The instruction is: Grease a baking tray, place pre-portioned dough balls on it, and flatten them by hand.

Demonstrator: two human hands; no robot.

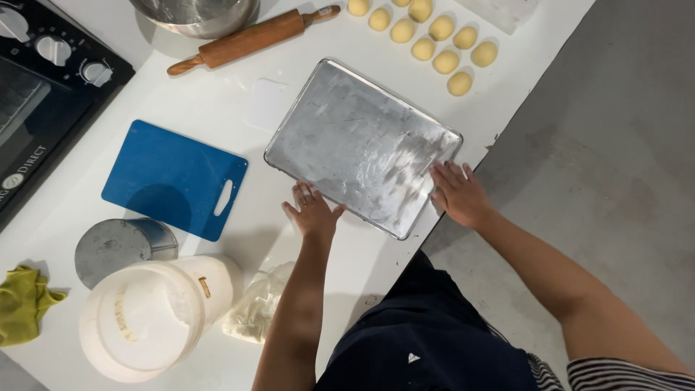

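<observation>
An empty metal baking tray [355, 137] lies tilted on the white table [217, 94], one corner near the table's edge. My left hand [313, 211] rests flat, fingers spread, against the tray's near long rim. My right hand [458, 194] lies with its fingers on the tray's right corner, fingers apart. Neither hand holds anything. Several pale yellow dough balls [434, 43] sit in rows beyond the tray.
A wooden rolling pin [250, 40] and a steel bowl [195, 14] lie at the back. A blue cutting board [170, 177], metal tin [119, 246], white tub [148, 318], plastic bag [253, 311], yellow cloth [22, 304] and black oven [36, 94] fill the left.
</observation>
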